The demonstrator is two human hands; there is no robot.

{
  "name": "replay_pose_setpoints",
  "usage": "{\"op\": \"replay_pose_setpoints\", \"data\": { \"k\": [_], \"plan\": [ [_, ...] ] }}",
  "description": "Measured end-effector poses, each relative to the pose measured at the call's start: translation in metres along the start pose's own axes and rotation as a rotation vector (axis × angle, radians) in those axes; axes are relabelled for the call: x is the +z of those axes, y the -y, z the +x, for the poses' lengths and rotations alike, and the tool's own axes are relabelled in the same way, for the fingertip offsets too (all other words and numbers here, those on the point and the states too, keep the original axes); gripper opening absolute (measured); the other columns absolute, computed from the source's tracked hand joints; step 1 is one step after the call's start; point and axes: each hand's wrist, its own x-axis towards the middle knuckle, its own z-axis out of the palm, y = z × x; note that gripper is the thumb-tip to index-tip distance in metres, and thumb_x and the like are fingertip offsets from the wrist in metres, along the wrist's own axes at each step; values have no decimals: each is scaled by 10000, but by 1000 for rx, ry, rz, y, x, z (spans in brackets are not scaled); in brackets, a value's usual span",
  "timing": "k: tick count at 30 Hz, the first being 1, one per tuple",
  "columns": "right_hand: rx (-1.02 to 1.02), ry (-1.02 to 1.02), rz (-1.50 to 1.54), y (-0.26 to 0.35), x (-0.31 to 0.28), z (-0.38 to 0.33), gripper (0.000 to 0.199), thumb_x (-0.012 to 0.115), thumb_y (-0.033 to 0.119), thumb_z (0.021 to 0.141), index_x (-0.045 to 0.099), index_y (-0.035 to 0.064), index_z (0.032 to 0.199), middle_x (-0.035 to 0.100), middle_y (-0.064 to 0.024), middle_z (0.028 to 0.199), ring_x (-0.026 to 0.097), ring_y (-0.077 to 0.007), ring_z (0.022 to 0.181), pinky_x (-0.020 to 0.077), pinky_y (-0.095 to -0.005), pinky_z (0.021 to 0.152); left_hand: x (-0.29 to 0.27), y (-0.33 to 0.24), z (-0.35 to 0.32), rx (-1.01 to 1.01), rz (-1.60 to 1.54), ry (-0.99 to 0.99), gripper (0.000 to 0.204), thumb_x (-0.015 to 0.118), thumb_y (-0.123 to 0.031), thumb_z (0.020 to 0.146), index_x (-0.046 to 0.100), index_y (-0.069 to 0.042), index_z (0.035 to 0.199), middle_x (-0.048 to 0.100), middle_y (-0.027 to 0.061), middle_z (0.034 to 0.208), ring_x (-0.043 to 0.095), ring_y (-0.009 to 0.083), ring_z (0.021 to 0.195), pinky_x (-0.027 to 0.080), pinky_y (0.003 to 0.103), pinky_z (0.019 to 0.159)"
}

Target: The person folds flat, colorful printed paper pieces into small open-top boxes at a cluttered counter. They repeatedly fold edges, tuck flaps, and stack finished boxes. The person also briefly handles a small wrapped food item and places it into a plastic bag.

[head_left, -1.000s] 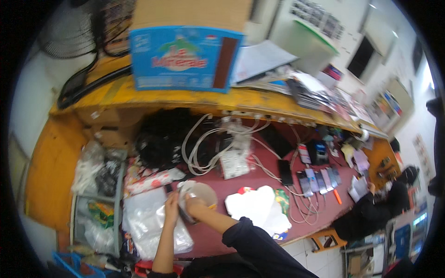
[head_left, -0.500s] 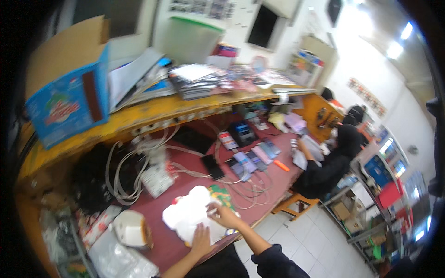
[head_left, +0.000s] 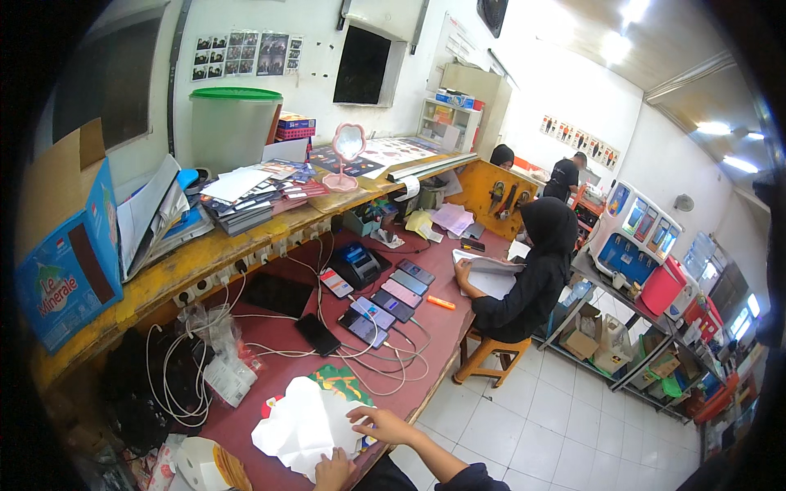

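A white cut-out sheet with a wavy, scalloped edge and fold creases (head_left: 299,421) lies on the red-brown tabletop. My left hand (head_left: 334,472) rests on its near edge, fingers stretched over the paper. Over the sheet's right side is my right hand (head_left: 383,425), its fingers loosely curved and apart, with nothing visible in them. A green patterned piece (head_left: 337,383) with orange marks peeks out from beneath the sheet's far side. Something red shows at the sheet's left edge. Other coloured parts under my right hand are mostly covered.
Several phones (head_left: 393,304) on cables, a black card terminal (head_left: 356,263) and an orange marker (head_left: 441,303) lie farther along the table. At lower left stands a white paper container (head_left: 196,464). A co-worker in black (head_left: 524,282) sits at the far end holding papers.
The view has swung right and sharpened, so the sheet and hands sit lower in it. My right hand's fingers, bunched before, are now more spread. My left hand stays on the paper.
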Motion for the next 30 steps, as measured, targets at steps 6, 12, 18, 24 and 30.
{"op": "replay_pose_setpoints", "data": {
  "k": [6, 12, 18, 24, 30],
  "plan": [
    [-447, -392, -231, 57, -1, 15, 416, 663, 190, 809, 559, 96, 1201, 523, -125, 1278, 470, -317, 1206, 359, -413, 1009, -132, 2, 7, -306, -427, -443, 82, 598, -125, 782, 610, -60, 733, 588, 142, 600, 591, 336, 545, 440, 428, 497],
    [-702, -301, -244, 99, 31, 27, 530, 700, 163, 762, 537, 83, 1260, 492, -131, 1331, 431, -305, 1260, 313, -412, 1040, -242, 4, 0, 74, -425, -440, 132, 585, -86, 795, 543, -53, 916, 605, 134, 765, 619, 299, 612, 487, 393, 539],
    [-354, -364, 206, 105, 74, 19, 208, 661, 81, 809, 670, -8, 997, 682, -123, 895, 625, -152, 804, 466, -282, 787, -254, 7, -5, 51, -135, -440, 190, 653, -152, 769, 526, -87, 893, 583, 89, 773, 612, 267, 644, 466, 363, 537],
    [-630, -491, 222, 114, 36, 20, 106, 649, 84, 774, 716, 66, 854, 648, -80, 875, 590, -228, 914, 440, -363, 847, -235, 30, -15, -437, -1344, -407, 309, 562, -271, 895, 522, -60, 1117, 560, 102, 1140, 566, 244, 1024, 481, 350, 787],
    [-653, -268, -20, 122, 30, 7, 100, 741, 100, 668, 650, 81, 703, 528, -69, 940, 487, -307, 1045, 346, -438, 919, -222, 17, -14, -505, -2054, -160, 339, 447, -216, 973, 472, -7, 1239, 579, 105, 1178, 604, 178, 1019, 500, 333, 860]
  ]
}}
